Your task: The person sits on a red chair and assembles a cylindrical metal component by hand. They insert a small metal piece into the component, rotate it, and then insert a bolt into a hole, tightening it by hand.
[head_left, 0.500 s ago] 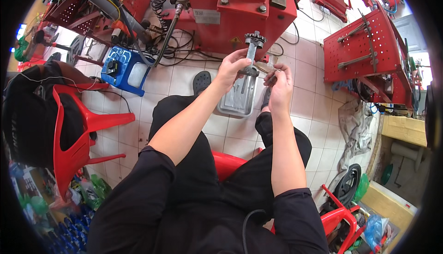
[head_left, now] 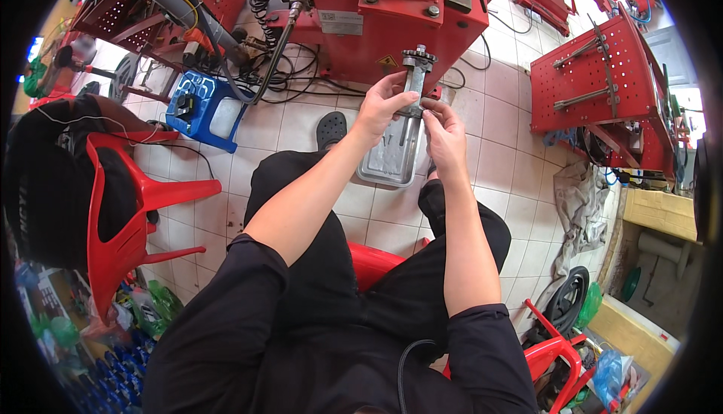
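Observation:
I sit on a red chair (head_left: 374,262) and hold a grey metal shaft with a gear at its top end (head_left: 415,77) upright in front of me. My left hand (head_left: 382,105) is wrapped around the shaft's middle from the left. The fingertips of my right hand (head_left: 443,132) pinch the shaft's lower part from the right. Below both hands a shallow metal tray (head_left: 389,159) lies on the tiled floor between my feet. One foot in a dark clog (head_left: 330,129) rests left of the tray.
A red machine (head_left: 392,15) with hoses and cables stands just beyond the tray. A blue stool (head_left: 203,109) and a red plastic chair draped with dark cloth (head_left: 98,188) stand at left. A red pegboard stand (head_left: 602,90) and a grey rag (head_left: 576,203) are at right.
The shaft is held a little higher and more upright than before. My right hand has shifted onto its lower part. My left hand keeps its grip.

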### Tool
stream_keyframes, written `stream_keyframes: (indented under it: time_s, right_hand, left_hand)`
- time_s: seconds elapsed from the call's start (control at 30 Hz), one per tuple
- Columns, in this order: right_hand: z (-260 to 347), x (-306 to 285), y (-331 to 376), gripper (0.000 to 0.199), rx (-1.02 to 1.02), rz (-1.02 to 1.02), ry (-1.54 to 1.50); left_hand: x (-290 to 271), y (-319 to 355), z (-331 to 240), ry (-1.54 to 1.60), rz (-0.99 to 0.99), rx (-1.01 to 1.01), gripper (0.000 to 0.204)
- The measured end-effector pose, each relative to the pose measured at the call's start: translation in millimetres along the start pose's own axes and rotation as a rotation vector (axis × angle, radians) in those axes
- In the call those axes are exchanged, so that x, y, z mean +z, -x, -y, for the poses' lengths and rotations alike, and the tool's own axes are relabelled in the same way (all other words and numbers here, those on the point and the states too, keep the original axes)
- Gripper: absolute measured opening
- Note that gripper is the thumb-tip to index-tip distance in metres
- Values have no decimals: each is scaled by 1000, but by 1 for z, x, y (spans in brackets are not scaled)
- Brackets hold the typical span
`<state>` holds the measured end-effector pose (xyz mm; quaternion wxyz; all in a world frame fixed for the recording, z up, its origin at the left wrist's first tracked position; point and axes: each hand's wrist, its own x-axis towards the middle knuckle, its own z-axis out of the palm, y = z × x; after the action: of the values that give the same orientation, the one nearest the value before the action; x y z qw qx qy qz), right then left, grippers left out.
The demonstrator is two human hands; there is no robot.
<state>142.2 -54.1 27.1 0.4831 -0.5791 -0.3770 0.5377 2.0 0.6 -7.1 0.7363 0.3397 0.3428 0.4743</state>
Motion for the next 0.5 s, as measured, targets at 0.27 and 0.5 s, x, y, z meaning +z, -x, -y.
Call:
stream_keyframes:
  time_s: [0.27,0.5]
  right_hand:
    - [-6,3,1,22,-307,-156,276]
    - [23,27,28,22,-290,58,653]
  left_hand:
    - [1,-5,-8,30,105,-35,50]
    - [-5,-3,-2,250,-161,-126,79]
